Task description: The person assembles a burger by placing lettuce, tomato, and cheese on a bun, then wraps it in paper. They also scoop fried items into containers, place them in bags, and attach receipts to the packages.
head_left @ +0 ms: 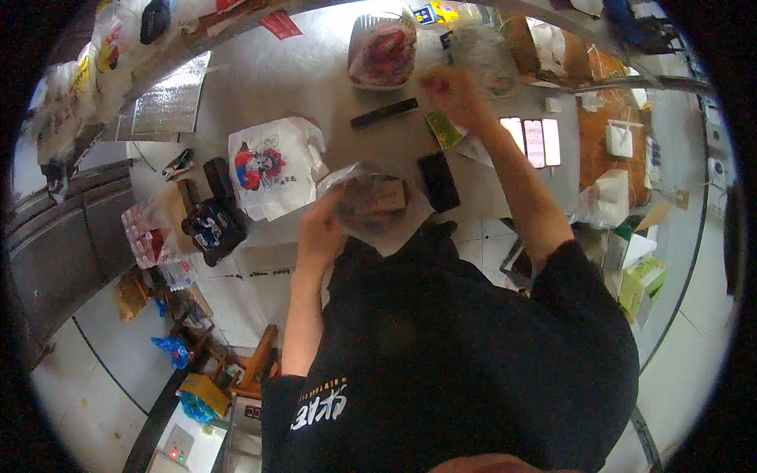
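My left hand (318,229) is closed on the rim of a clear plastic bag (359,225) at the table's near edge, right against my body. Inside the bag lies a brownish, box-like item, blurred by the plastic. Out over the far part of the table reaches my right hand (451,93), its fingers drawn together; whatever they hold, if anything, is too small to make out. Beside it are a clear plastic bundle (487,63) and a basket (382,51) with red packets in it. Below it lies a green packet (443,129).
A white bag with a colourful printed figure (272,169) lies left of the plastic bag. A black bar-shaped object (384,113) and a black phone (438,181) rest on the grey table (260,71). Lit phones (535,142) stand at right; a dark package (213,229) sits at left.
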A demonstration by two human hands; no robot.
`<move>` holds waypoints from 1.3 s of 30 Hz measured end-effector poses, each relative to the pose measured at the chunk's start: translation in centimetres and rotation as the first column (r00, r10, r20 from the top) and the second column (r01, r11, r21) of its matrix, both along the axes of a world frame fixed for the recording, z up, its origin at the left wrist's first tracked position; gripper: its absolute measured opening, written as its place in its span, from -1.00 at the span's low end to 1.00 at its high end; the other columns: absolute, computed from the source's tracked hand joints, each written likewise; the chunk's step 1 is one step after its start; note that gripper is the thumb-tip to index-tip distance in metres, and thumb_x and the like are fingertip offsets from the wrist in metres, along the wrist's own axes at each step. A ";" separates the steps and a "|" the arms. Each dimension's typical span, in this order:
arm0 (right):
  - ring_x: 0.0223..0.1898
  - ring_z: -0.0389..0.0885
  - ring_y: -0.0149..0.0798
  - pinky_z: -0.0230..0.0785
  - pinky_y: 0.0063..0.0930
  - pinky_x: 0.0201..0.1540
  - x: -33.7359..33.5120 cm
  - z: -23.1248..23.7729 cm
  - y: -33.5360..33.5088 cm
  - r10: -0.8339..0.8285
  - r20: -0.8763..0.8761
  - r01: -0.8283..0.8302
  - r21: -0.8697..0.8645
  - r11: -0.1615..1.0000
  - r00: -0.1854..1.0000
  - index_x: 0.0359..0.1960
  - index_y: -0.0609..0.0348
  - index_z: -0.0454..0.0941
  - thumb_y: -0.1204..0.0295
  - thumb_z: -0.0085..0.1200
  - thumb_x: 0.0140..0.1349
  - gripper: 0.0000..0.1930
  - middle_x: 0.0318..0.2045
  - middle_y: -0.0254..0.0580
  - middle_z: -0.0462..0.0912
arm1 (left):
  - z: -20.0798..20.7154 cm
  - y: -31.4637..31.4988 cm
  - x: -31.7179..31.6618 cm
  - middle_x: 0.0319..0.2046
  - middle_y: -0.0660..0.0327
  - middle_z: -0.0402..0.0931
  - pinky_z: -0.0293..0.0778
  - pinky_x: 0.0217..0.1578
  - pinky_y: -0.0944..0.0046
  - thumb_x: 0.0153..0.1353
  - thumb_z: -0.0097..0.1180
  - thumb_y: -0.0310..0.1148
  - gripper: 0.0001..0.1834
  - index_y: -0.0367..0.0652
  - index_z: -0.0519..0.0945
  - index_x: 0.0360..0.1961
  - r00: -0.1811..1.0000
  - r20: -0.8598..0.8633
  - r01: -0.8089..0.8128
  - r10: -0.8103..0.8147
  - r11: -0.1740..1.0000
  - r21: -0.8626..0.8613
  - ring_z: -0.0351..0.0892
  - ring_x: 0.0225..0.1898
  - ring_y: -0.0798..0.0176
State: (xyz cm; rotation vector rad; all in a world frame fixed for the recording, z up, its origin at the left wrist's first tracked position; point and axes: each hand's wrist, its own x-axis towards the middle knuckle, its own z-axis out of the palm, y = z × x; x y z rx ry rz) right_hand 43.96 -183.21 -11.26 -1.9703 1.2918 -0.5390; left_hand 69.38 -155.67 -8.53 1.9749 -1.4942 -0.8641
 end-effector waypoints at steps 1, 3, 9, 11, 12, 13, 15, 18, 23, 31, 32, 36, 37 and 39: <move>-0.28 0.71 -0.05 0.57 -0.19 -0.11 1.3 -1.8 -3.5 -0.055 -0.056 0.049 -0.113 0.992 0.997 -0.10 0.21 0.70 0.32 0.27 0.37 -0.78 -0.28 -0.05 0.73 | 0.1 -0.1 0.0 0.25 -0.02 0.60 0.57 0.15 0.03 0.14 -0.09 -0.70 -0.44 -0.24 0.65 0.17 1.000 -0.003 0.011 -0.011 0.997 -0.074 0.66 0.15 -0.17; -0.31 0.66 -0.01 0.54 -0.18 -0.15 4.2 -5.4 -9.5 0.104 0.093 -0.034 -0.566 0.824 0.990 -0.10 0.19 0.68 0.26 0.22 0.43 -0.76 -0.27 -0.05 0.72 | 0.1 -0.1 0.1 0.26 -0.09 0.58 0.55 0.19 0.03 0.11 -0.11 -0.71 -0.41 -0.27 0.63 0.19 1.000 0.003 0.014 -0.013 0.994 -0.110 0.65 0.18 -0.18; -0.45 0.57 -0.01 0.45 -0.01 -0.30 9.0 -12.0 -17.9 0.383 -0.402 -0.548 -0.707 0.447 0.832 -0.42 0.12 0.64 0.37 0.17 0.15 -0.89 -0.53 -0.08 0.58 | -0.3 -0.1 -0.4 0.27 -0.07 0.58 0.56 0.15 0.10 0.09 -0.12 -0.69 -0.37 -0.27 0.61 0.23 0.989 -0.063 -0.127 0.131 0.990 0.061 0.68 0.15 -0.08; -0.43 0.58 -0.01 0.45 0.00 -0.32 7.3 -12.1 -19.0 0.467 -0.126 -0.462 -0.507 0.728 0.875 -0.32 0.08 0.60 0.30 0.20 0.25 -0.85 -0.48 -0.05 0.61 | -0.4 -0.5 -0.5 0.26 -0.07 0.59 0.57 0.13 0.10 0.09 -0.12 -0.69 -0.37 -0.26 0.62 0.22 0.990 -0.071 -0.122 0.121 0.992 -0.015 0.70 0.12 -0.09; -0.41 0.62 0.01 0.46 0.03 -0.31 5.6 -11.6 -19.2 0.452 0.186 -0.384 -0.313 0.869 0.872 -0.22 0.07 0.60 0.23 0.23 0.28 -0.80 -0.44 -0.03 0.66 | -0.4 -0.6 -0.6 0.25 -0.07 0.60 0.57 0.12 0.10 0.09 -0.11 -0.68 -0.38 -0.26 0.63 0.22 0.988 -0.080 -0.134 0.129 0.989 -0.061 0.70 0.11 -0.09; -0.38 0.66 0.03 0.47 0.06 -0.31 3.6 -11.1 -19.1 0.332 0.469 -0.340 -0.071 0.938 0.818 -0.12 0.05 0.60 0.17 0.26 0.32 -0.73 -0.39 -0.02 0.70 | -0.5 -0.7 -0.6 0.23 -0.07 0.61 0.58 0.10 0.10 0.10 -0.10 -0.68 -0.38 -0.26 0.63 0.22 0.985 -0.092 -0.148 0.145 0.988 -0.031 0.71 0.09 -0.09; -0.35 0.66 -0.06 0.47 -0.04 -0.29 0.0 -10.1 -18.2 0.069 0.586 -0.227 0.200 0.953 0.807 -0.01 0.04 0.62 0.10 0.28 0.38 -0.67 -0.34 -0.07 0.74 | -0.5 -0.9 -0.5 0.21 -0.07 0.63 0.59 0.06 0.11 0.10 -0.09 -0.67 -0.39 -0.24 0.64 0.21 0.978 -0.130 -0.165 0.165 0.986 0.013 0.73 0.04 -0.08; -0.35 0.57 -0.39 0.45 -0.40 -0.26 -9.0 -8.4 -14.5 -0.158 0.241 0.130 0.128 0.983 0.958 0.00 0.05 0.70 0.13 0.25 0.43 -0.69 -0.33 -0.28 0.70 | -0.8 -1.0 -0.2 0.17 -0.08 0.66 0.59 0.02 0.13 0.10 -0.08 -0.67 -0.39 -0.23 0.65 0.22 0.981 -0.090 -0.166 0.174 0.982 0.087 0.73 0.00 -0.08; -0.23 0.69 -0.37 0.53 -0.39 -0.12 -19.2 -9.5 -15.6 -0.294 -0.243 0.285 -0.071 0.956 0.924 0.02 0.03 0.76 0.05 0.28 0.36 -0.61 -0.26 -0.24 0.78 | -1.4 -0.9 0.0 0.14 -0.11 0.67 0.58 0.09 0.10 0.11 -0.08 -0.66 -0.39 -0.25 0.65 0.21 0.968 -0.119 -0.207 0.223 0.969 0.138 0.72 0.10 -0.06; -0.06 0.76 0.14 0.60 -0.07 0.03 -17.5 -19.3 -17.4 -0.023 -0.589 -0.185 -0.291 0.939 0.808 -0.04 0.04 0.76 0.26 0.21 0.20 -0.68 -0.14 0.01 0.80 | 0.5 -1.8 -0.1 0.16 -0.10 0.67 0.55 0.15 0.14 0.14 -0.04 -0.69 -0.35 -0.23 0.59 0.31 0.993 0.011 -0.119 0.119 0.986 0.118 0.70 0.16 0.02; -0.05 0.75 0.19 0.61 -0.02 0.02 -17.1 -19.2 -16.9 -0.057 -0.590 -0.190 -0.347 0.918 0.805 -0.06 0.05 0.76 0.26 0.19 0.20 -0.69 -0.14 0.04 0.79 | 0.7 -1.7 -0.2 0.17 -0.09 0.67 0.54 0.17 0.13 0.15 -0.04 -0.69 -0.35 -0.23 0.59 0.31 0.986 0.000 -0.163 0.167 0.959 0.231 0.69 0.18 0.01; -0.07 0.75 0.19 0.61 0.00 0.01 -15.6 -16.6 -14.4 -0.175 -0.496 -0.073 -0.441 0.895 0.850 -0.14 0.06 0.74 0.23 0.16 0.24 -0.73 -0.13 0.06 0.78 | 0.5 -1.5 -0.4 -0.09 -0.15 0.73 0.54 -0.26 0.21 0.11 -0.05 -0.68 -0.40 -0.29 0.64 0.22 0.984 -0.028 -0.172 0.174 0.983 0.062 0.65 -0.37 0.14; -0.06 0.75 0.18 0.61 -0.01 0.02 -15.1 -15.9 -13.8 -0.224 -0.494 0.060 -0.325 0.944 0.840 -0.14 0.06 0.74 0.22 0.16 0.24 -0.73 -0.12 0.05 0.78 | 0.2 -1.4 -0.4 -0.10 -0.15 0.73 0.53 -0.27 0.22 0.11 -0.04 -0.68 -0.40 -0.29 0.64 0.22 0.982 -0.006 -0.187 0.188 0.980 0.071 0.64 -0.38 0.14; -0.06 0.76 0.15 0.61 -0.02 0.01 -13.7 -14.9 -12.9 -0.359 -0.495 0.255 -0.266 0.930 0.791 -0.15 0.06 0.74 0.22 0.17 0.25 -0.74 -0.12 0.04 0.79 | -0.3 -1.3 -0.4 -0.12 -0.14 0.73 0.51 -0.29 0.24 0.11 -0.03 -0.68 -0.41 -0.30 0.64 0.21 0.977 0.052 -0.212 0.207 0.969 0.124 0.62 -0.39 0.16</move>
